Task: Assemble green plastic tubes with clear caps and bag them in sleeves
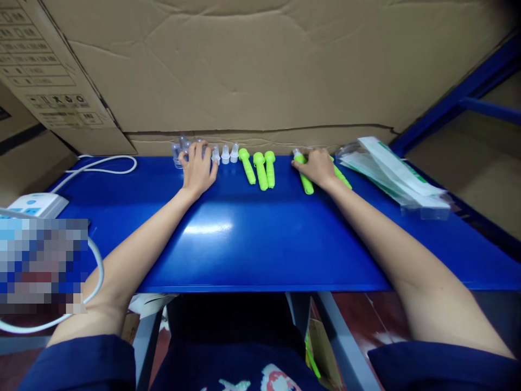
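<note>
My left hand (198,169) is at the back of the blue table, its fingers spread and arched over small clear plastic caps. Some of these caps (177,155) show to its left. More clear caps (225,154) stand upright in a row by its thumb, and I cannot tell whether it touches them. My right hand (321,167) is closed around a bright green ribbed handle (305,176) with a clear tip, the thumb lying across it. Another green handle (342,178) sticks out from under that hand's right side. Between my hands lie three green handles (259,171) with round heads.
Clear plastic sleeves with white and green strips (394,168) lie at the right. A white power strip (38,205) and its white cable (109,165) are at the left. A cardboard wall (260,70) closes off the back of the blue table (252,244).
</note>
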`<state>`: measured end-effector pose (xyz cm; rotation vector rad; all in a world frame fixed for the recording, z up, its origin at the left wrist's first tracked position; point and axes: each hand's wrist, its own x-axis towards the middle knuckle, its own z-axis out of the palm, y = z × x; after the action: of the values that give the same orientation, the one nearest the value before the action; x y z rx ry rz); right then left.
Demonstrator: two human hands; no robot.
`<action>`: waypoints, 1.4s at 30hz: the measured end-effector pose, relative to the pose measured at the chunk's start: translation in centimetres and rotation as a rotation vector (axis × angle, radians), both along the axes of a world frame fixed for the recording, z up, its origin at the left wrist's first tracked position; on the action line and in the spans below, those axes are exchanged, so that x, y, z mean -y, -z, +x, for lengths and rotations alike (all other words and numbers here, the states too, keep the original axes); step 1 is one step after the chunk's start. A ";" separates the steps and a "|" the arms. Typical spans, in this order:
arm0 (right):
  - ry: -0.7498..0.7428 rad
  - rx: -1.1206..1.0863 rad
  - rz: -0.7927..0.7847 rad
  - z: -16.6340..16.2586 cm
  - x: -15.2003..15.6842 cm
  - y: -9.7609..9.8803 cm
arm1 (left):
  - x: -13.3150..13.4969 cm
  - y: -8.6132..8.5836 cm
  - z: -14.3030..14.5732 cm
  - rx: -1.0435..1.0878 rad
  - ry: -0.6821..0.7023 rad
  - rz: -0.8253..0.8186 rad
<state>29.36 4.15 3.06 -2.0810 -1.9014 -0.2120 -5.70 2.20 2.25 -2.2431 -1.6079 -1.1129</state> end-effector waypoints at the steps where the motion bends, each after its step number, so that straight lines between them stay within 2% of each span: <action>1: 0.001 0.009 0.010 0.3 -0.3 0.2 | 0.2 -0.1 0.1 -0.032 -0.012 -0.017; 8: -0.014 0.021 -0.011 1.4 -0.9 0.2 | 0.7 -2.3 1.7 -0.197 -0.067 -0.121; 12: -0.038 0.077 0.093 0.2 0.1 -0.4 | 0.1 -3.6 3.1 -0.197 -0.040 -0.122; 16: -0.214 0.096 0.152 -2.4 1.6 -0.9 | -0.6 -4.1 4.8 -0.242 0.040 -0.152; 19: -0.413 0.118 0.059 -4.1 2.4 -1.0 | -1.5 -4.1 5.7 -0.250 0.055 -0.153; 22: -0.478 0.153 0.001 -5.2 2.8 -0.8 | -2.7 -4.1 6.1 -0.261 0.042 -0.157; 26: -0.436 0.145 -0.063 -5.5 3.1 -1.1 | -3.6 -4.3 5.6 -0.294 0.026 -0.164; 36: -0.252 0.130 -0.154 -5.9 4.0 -2.4 | -3.4 -4.0 4.8 -0.388 0.086 -0.107; 42: -0.250 0.025 -0.173 -5.6 3.7 -2.1 | -3.1 -4.3 4.0 -0.332 0.111 -0.082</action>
<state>23.78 0.49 5.16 -1.9243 -2.2421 -0.0167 -1.75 5.31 6.58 -2.4380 -1.4316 -0.6583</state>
